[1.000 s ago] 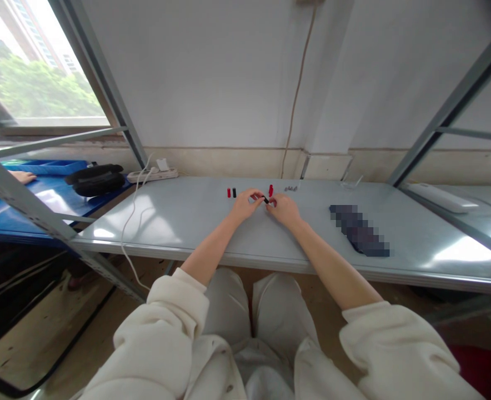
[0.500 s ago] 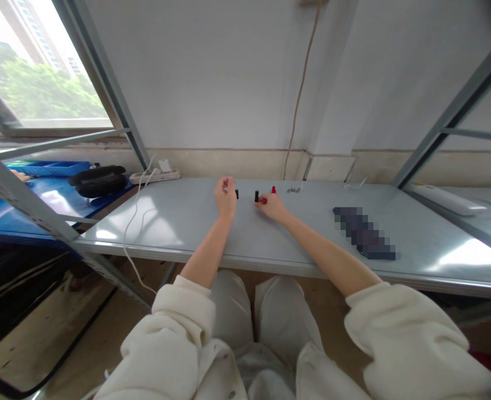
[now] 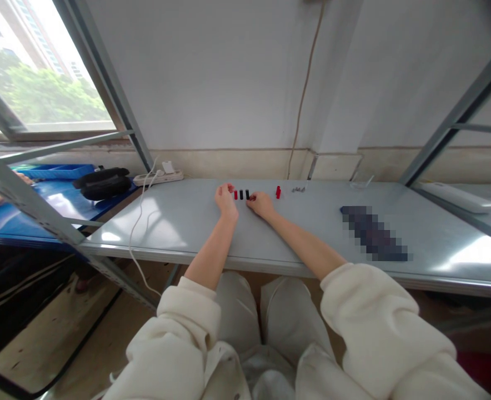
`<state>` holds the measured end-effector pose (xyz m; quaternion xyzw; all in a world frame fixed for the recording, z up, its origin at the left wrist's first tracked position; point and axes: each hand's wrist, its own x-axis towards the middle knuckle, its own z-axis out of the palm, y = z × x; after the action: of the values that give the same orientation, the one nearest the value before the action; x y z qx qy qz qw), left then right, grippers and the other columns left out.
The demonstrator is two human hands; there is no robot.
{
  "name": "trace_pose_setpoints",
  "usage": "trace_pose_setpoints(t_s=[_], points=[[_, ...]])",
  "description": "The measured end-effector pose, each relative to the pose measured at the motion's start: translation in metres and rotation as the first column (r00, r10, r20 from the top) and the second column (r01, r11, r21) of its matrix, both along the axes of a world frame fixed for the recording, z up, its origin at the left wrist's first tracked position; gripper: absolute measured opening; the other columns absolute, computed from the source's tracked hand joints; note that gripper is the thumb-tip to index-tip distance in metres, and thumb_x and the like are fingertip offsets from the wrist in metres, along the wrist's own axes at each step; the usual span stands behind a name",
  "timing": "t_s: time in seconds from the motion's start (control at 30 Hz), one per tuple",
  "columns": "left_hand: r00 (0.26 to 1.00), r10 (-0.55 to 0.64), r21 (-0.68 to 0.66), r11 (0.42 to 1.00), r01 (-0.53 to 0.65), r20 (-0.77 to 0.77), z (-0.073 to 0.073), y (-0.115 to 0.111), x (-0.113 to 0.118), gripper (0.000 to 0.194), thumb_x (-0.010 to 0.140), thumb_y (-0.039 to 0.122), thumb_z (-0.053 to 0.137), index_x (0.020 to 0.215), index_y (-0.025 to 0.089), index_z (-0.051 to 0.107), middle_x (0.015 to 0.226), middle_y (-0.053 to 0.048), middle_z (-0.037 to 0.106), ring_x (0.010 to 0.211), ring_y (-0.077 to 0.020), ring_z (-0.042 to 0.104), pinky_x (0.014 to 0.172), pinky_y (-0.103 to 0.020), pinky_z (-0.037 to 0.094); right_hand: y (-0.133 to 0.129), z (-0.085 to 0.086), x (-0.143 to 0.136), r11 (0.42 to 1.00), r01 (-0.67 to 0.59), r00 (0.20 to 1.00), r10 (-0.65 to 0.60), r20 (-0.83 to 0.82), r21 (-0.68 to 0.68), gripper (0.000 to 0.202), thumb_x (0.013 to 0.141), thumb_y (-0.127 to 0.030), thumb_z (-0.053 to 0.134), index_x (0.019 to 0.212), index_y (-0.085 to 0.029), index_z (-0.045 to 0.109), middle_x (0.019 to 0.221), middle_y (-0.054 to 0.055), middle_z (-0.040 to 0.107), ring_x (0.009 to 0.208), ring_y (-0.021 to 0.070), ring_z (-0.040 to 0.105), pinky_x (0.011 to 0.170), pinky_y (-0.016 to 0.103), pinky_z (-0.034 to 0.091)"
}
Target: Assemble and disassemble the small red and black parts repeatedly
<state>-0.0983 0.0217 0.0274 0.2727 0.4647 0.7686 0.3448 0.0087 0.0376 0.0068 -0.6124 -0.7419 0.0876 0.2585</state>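
Note:
On the grey table [image 3: 195, 222] a short row stands between my hands: a red piece [image 3: 236, 194], a black piece [image 3: 241, 194] and another black piece [image 3: 247, 194]. My left hand [image 3: 226, 199] is just left of the red piece, its fingers curled loosely and apart. At the right end of the row, my right hand [image 3: 261, 204] has its fingers drawn together beside the right black piece; what they hold, if anything, is too small to name. Farther right are red pieces [image 3: 278, 192] and several small metallic items [image 3: 299, 190].
A dark pixelated item [image 3: 374, 233] lies on the right of the table. At the back left are a power strip [image 3: 159, 178] and its white cable [image 3: 134, 233]. Grey metal posts flank the table. Another person's hand [image 3: 24, 179] is at the blue table.
My right hand has moved left with the right black piece, which now stands closer to the other black one. The red piece by my left hand has come into view. The view has shifted slightly.

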Motion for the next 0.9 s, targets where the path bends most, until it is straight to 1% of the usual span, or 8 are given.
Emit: trace_pose_setpoints(t_s=[0.23, 0.37, 0.47, 0.53, 0.63, 0.73, 0.83, 0.9], points=[[0.999, -0.003, 0.022, 1.0, 0.002, 0.051, 0.002, -0.002, 0.002, 0.016, 0.076, 0.022, 0.041, 0.066, 0.014, 0.051, 0.066, 0.0, 0.055, 0.061, -0.0076, 0.053, 0.058, -0.02, 0.038, 0.004, 0.0, 0.0, 0.999, 0.002, 1.0, -0.002, 0.019, -0.039, 0.022, 0.075, -0.028, 0.054, 0.088, -0.015, 0.066, 0.092, 0.01, 0.067, 0.087, 0.0188, 0.06, 0.073, 0.026, 0.043], [0.999, 0.0, 0.027, 1.0, -0.001, 0.041, 0.004, -0.004, 0.002, 0.015, 0.077, 0.02, 0.042, 0.066, 0.015, 0.05, 0.065, 0.0, 0.054, 0.06, -0.0071, 0.051, 0.058, -0.02, 0.037, 0.0, 0.006, 0.004, 0.996, -0.016, 0.998, 0.021, 0.061, -0.084, 0.029, 0.076, -0.035, 0.055, 0.094, -0.013, 0.063, 0.097, 0.013, 0.065, 0.089, 0.0201, 0.059, 0.073, 0.028, 0.043], [0.995, 0.041, 0.091, 0.995, -0.033, -0.087, 0.006, -0.009, 0.004, 0.017, 0.079, 0.022, 0.042, 0.066, 0.015, 0.049, 0.065, 0.0, 0.054, 0.062, -0.0079, 0.051, 0.059, -0.02, 0.038, -0.008, 0.019, 0.02, 0.997, -0.055, 0.994, 0.06, 0.086, -0.06, 0.036, 0.075, -0.037, 0.057, 0.1, -0.012, 0.06, 0.096, 0.013, 0.064, 0.088, 0.0206, 0.058, 0.072, 0.028, 0.042], [0.953, 0.09, 0.201, 0.979, -0.032, -0.289, 0.006, -0.014, 0.008, 0.018, 0.081, 0.026, 0.043, 0.068, 0.016, 0.051, 0.067, 0.0, 0.054, 0.066, -0.0091, 0.051, 0.063, -0.021, 0.039, -0.014, 0.029, 0.04, 0.999, -0.042, 0.996, 0.041, 0.083, -0.001, 0.027, 0.077, -0.034, 0.054, 0.093, -0.014, 0.062, 0.091, 0.011, 0.065, 0.084, 0.0189, 0.059, 0.071, 0.027, 0.042], [0.765, 0.181, 0.343, 0.938, 0.056, -0.618, 0.007, -0.019, 0.019, 0.019, 0.083, 0.03, 0.044, 0.072, 0.017, 0.053, 0.071, -0.002, 0.056, 0.071, -0.0112, 0.052, 0.07, -0.024, 0.04, -0.021, 0.04, 0.075, 0.998, 0.047, 0.997, -0.049, 0.059, 0.033, 0.02, 0.078, -0.03, 0.049, 0.079, -0.015, 0.063, 0.082, 0.008, 0.065, 0.078, 0.0171, 0.059, 0.066, 0.025, 0.041], [0.475, 0.195, 0.334, 0.914, 0.229, -0.858, 0.01, -0.019, 0.035, 0.018, 0.084, 0.029, 0.042, 0.08, 0.018, 0.055, 0.079, -0.005, 0.06, 0.079, -0.0137, 0.053, 0.077, -0.027, 0.041, -0.024, 0.04, 0.101, 0.985, 0.175, 0.982, -0.175, 0.067, 0.005, 0.02, 0.079, -0.026, 0.046, 0.079, -0.015, 0.063, 0.082, 0.008, 0.066, 0.078, 0.0176, 0.06, 0.064, 0.025, 0.041], [0.071, 0.043, 0.067, 0.918, 0.391, -0.997, 0.013, -0.016, 0.053, 0.018, 0.083, 0.025, 0.042, 0.085, 0.017, 0.058, 0.088, -0.007, 0.063, 0.087, -0.0169, 0.055, 0.082, -0.031, 0.041, -0.024, 0.031, 0.109, 0.966, 0.252, 0.956, -0.241, 0.168, -0.05, 0.019, 0.078, -0.024, 0.048, 0.084, -0.014, 0.064, 0.09, 0.012, 0.065, 0.086, 0.0209, 0.06, 0.068, 0.027, 0.042], [-0.136, -0.079, -0.125, 0.919, 0.373, -0.988, 0.012, -0.013, 0.064, 0.02, 0.083, 0.024, 0.042, 0.088, 0.015, 0.06, 0.092, -0.009, 0.064, 0.09, -0.0193, 0.056, 0.082, -0.033, 0.042, -0.024, 0.024, 0.107, 0.961, 0.275, 0.941, -0.26, 0.217, -0.041, 0.023, 0.079, -0.027, 0.048, 0.09, -0.012, 0.063, 0.095, 0.015, 0.064, 0.091, 0.0227, 0.06, 0.072, 0.029, 0.043]])
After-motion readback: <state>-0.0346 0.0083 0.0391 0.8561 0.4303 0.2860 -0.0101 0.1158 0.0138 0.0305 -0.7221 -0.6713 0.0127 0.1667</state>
